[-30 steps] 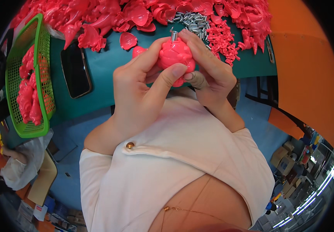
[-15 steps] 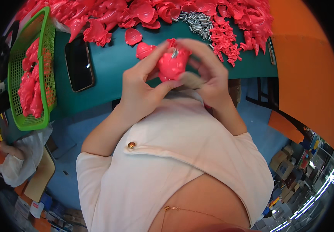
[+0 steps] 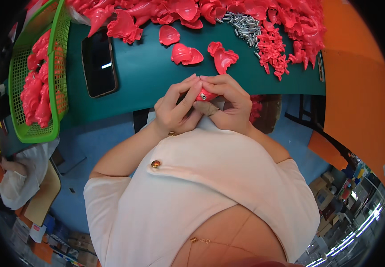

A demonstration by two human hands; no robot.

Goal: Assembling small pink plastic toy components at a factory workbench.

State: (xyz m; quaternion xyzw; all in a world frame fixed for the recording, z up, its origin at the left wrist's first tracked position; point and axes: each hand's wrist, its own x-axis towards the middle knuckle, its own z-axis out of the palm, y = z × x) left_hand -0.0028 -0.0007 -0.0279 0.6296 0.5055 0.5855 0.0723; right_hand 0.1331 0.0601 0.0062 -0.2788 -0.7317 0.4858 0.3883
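Just off the table's near edge, my left hand (image 3: 178, 104) and my right hand (image 3: 232, 100) close together round a glossy pink plastic part (image 3: 208, 95). Fingers cover most of it, so its full shape is hidden; a small silvery metal piece (image 3: 203, 96) shows in it. A beige wrap (image 3: 205, 107) is round my right thumb. Beyond my hands, a curved pink shell piece (image 3: 223, 58) lies on the green table (image 3: 143, 75). Left of it are a cupped pink piece (image 3: 187, 54) and a rounded pink shell (image 3: 169, 35).
Pink shells (image 3: 165, 11) are heaped along the far side, beside metal springs (image 3: 248, 29) and small pink parts (image 3: 273, 51). At left, a black phone (image 3: 99, 66) lies by a green basket (image 3: 62, 89) of pink pieces. Another person (image 3: 16, 178) sits at far left.
Both hands have drawn down toward my body with the pink part, and their fingers now cover more of it. The curved shell piece beyond them has come into sight. The view has shifted slightly.
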